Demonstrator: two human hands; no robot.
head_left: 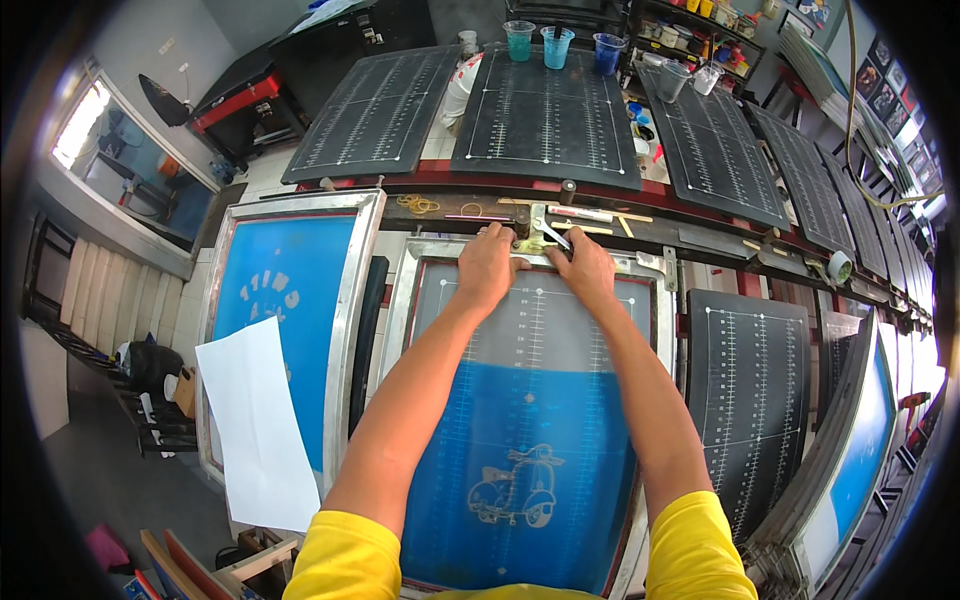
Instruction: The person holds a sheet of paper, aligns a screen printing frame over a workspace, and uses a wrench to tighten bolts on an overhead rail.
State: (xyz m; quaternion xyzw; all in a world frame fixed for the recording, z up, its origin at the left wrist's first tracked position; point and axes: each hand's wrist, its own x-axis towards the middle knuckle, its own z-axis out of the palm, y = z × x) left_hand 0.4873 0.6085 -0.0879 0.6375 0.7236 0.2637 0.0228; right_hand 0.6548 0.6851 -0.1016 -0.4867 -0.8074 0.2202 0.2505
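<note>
Screen straight ahead of me; my left hand and right hand at its far edge, wrench at the right. On my left, a second screen, paper across its near part. On my right, a board, then stacked screens. Beyond my hands, rubber bands on a ledge; behind that, more boards, three cups at the far side.

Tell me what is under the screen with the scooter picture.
White ruler marks show through the screen, apparently on a board lying under it. Anything directly beneath the metal frame is covered.
</note>
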